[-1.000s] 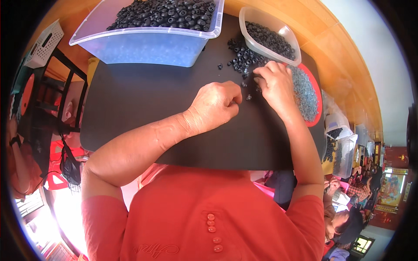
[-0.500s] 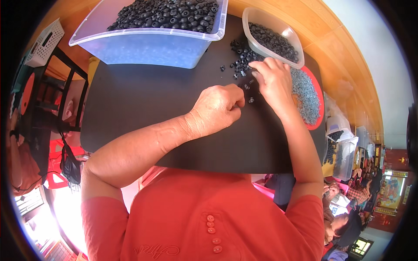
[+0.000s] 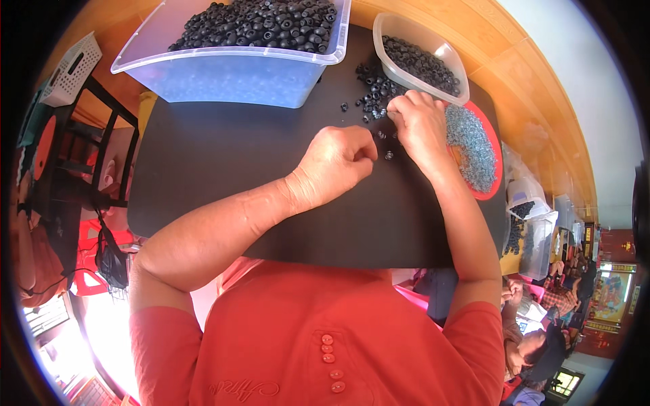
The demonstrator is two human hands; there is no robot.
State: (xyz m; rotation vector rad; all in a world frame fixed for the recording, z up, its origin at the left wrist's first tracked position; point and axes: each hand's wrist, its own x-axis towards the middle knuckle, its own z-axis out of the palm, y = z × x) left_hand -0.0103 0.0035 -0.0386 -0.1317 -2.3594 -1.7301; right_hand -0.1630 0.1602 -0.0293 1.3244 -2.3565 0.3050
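Over the dark tabletop [image 3: 223, 169], my left hand [image 3: 333, 166] is closed with its fingers curled; whatever it holds is hidden. My right hand [image 3: 421, 125] is at the near edge of a loose heap of small black ring-like plastic parts [image 3: 379, 88]. Its thumb and forefinger are pinched together, and I cannot make out what is between them. A few parts with clear, shiny centres [image 3: 388, 155] lie between the two hands. Beyond the right hand stands a clear tub [image 3: 460, 91] of black parts. Beside its wrist, a red plate [image 3: 497, 162] holds small bluish clear pieces [image 3: 470, 145].
A large translucent bin [image 3: 230, 74] heaped with black parts [image 3: 264, 27] stands at the table's far left. Wooden panelling [image 3: 504, 61] borders the far side. Clear containers [image 3: 538, 243] are beyond the right edge, with other people [image 3: 542, 338] farther off. A white basket [image 3: 74, 68] is at far left.
My right thumb and forefinger have come together at the edge of the heap; they were apart before. My left hand stays closed, shifted only slightly.
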